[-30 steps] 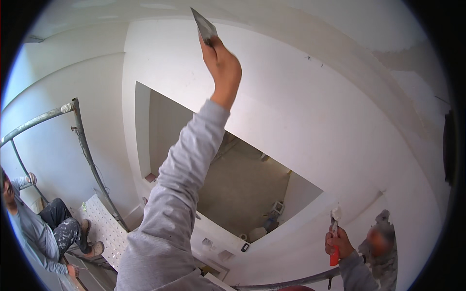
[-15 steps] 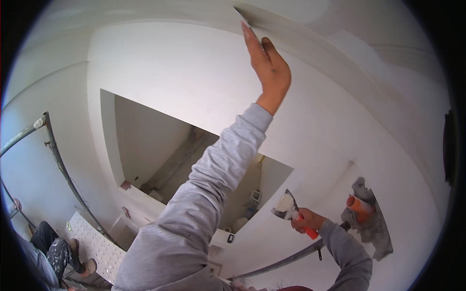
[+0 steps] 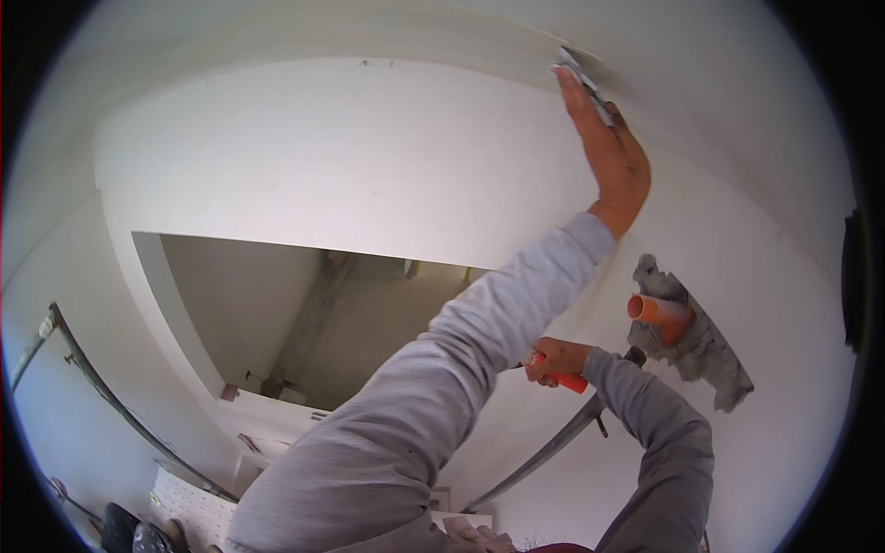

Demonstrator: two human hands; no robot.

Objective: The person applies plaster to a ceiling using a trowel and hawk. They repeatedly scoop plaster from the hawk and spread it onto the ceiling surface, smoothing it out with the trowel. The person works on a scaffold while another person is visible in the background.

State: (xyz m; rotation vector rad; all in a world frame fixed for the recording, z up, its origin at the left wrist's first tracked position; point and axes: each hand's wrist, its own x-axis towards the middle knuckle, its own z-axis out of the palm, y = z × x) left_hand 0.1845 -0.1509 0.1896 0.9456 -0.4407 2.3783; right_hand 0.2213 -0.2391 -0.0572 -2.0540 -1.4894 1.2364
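My left hand point(image 3: 613, 166) is raised high at the upper right. It holds a thin flat metal scraper blade point(image 3: 584, 85) pressed against the corner where the white wall meets the ceiling; grey-white filler shows on the blade. Lower down, my right hand point(image 3: 559, 358) is closed around the red handle of a putty knife point(image 3: 569, 380). That knife's blade is hidden behind my left sleeve. To the right of the right hand, an orange pipe point(image 3: 656, 310) sticks out of a rough grey patch point(image 3: 717, 369) in the wall.
A rectangular opening point(image 3: 249, 304) in the wall lies behind my left arm. Metal scaffold tubes stand at the left point(image 3: 101, 387) and below my right hand point(image 3: 535, 456). At the lower left are a perforated platform point(image 3: 194, 507) and another person's legs point(image 3: 129, 533).
My left hand and its blade have moved right along the ceiling corner. The view has shifted too. My right hand's putty knife blade, visible before, is now behind my left sleeve.
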